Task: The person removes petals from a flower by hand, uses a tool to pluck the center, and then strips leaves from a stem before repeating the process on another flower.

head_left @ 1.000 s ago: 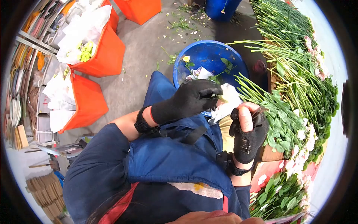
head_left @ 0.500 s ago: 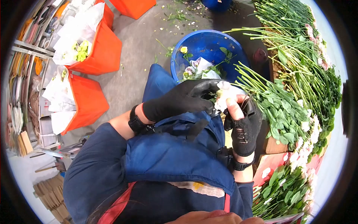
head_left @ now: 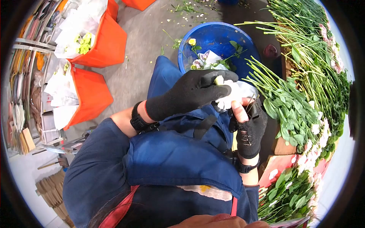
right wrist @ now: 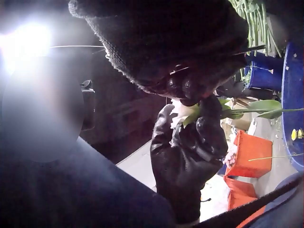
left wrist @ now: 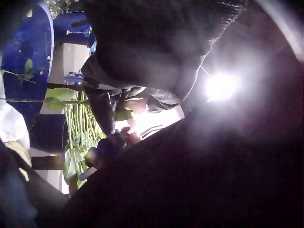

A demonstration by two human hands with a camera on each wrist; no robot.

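Observation:
My black-gloved left hand (head_left: pixel 190 91) holds a pale, ruffled flower (head_left: pixel 228 93) by its green base, with thumb and fingers curled around it. In the right wrist view the flower head (right wrist: pixel 178 111) shows white petals, and its leafy stem (right wrist: pixel 270 110) runs out to the right. My right hand (head_left: pixel 249 123), in a worn black glove with a bare thumb tip, is close against the petals from the right. A thin dark pointed tool (right wrist: pixel 251 49) sticks out from its grip; most of the tool is hidden by the hand.
A blue tub (head_left: pixel 243 34) with discarded flowers and paper stands in front of my knees. Cut stems with leaves (head_left: pixel 289 110) and pale blooms (head_left: pixel 304 163) lie along the right. Orange buckets (head_left: pixel 91 91) with wrapped flowers stand left, by a shelf rack (head_left: pixel 34 47). Clippings litter the floor.
My right hand has moved left to the flower, so the hands are now close together. The flower has turned in my left hand and its green base now shows. The head view has shifted slightly.

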